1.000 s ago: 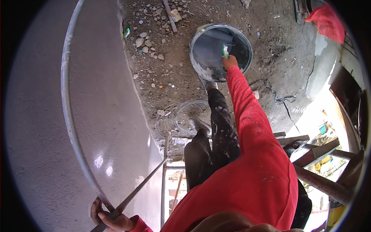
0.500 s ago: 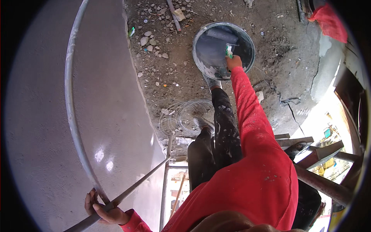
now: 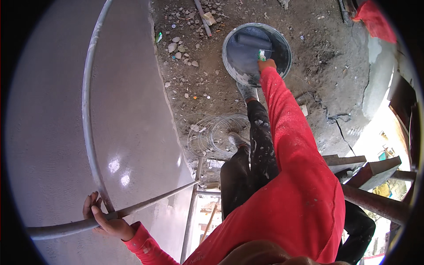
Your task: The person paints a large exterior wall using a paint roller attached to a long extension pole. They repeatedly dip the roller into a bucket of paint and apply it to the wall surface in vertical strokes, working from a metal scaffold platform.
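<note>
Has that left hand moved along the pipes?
No. Against the spot where the curved pipe meets the straight pipe, the left hand shows no clear shift.

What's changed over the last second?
Mostly a view shift: left hand, curved pole's lower end and lower pole appear higher and further left; bucket slightly right and up. Nothing taken or released. Unchanged: right hand grips the handle of the roller in the bucket; left hand around lower pole.
</note>
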Demonstrator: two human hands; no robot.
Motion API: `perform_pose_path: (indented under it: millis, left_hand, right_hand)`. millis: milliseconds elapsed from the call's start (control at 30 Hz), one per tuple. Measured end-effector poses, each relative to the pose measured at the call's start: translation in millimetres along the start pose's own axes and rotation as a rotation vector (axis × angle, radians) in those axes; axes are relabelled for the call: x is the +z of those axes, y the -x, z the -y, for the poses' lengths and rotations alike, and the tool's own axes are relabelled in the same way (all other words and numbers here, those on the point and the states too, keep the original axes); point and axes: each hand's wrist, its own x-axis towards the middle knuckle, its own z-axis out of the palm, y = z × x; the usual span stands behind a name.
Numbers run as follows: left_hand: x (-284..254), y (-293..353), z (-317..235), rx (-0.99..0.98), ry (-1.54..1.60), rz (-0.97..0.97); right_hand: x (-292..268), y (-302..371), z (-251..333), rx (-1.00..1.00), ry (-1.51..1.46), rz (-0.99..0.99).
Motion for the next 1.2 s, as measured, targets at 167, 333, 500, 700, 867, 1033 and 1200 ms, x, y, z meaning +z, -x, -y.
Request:
perform_pose_path:
  millis: [167,333,500,700,867,1033,1200]
  left_hand:
    - [6.2,-0.6,-6.1,0.067,0.03,-0.032]
    - [-12.2,13.0,-5.3,-0.067,0.301,-0.062]
    - [-31.3,34.5,-9.2,0.395,0.057,-0.305]
    - [-84.5,296.3,37.1,0.382,0.268,0.034]
    - [-118.2,524.9,194.0,-0.12,-0.021,0.161]
    - [-191.9,649.8,268.8,-0.763,0.068,-0.23]
    - [-306.2,654.5,277.6,-0.659,-0.153,-0.855]
  right_hand:
    - [-10.0,134.1,-74.4,-0.169,0.197,-0.171]
    - [-40.5,182.1,-76.8,-0.15,0.348,-0.162]
    - [-39.8,158.6,-163.8,-0.155,-0.488,0.133]
    - [-121.5,314.1,-184.7,-0.302,-0.858,0.532]
    - [-129.8,464.1,-186.1,-0.57,-0.858,0.735]
    - [-103.1,594.2,-206.0,-0.923,-0.725,0.891]
    - [-57.9,645.8,-243.0,-1.113,-0.321,1.14]
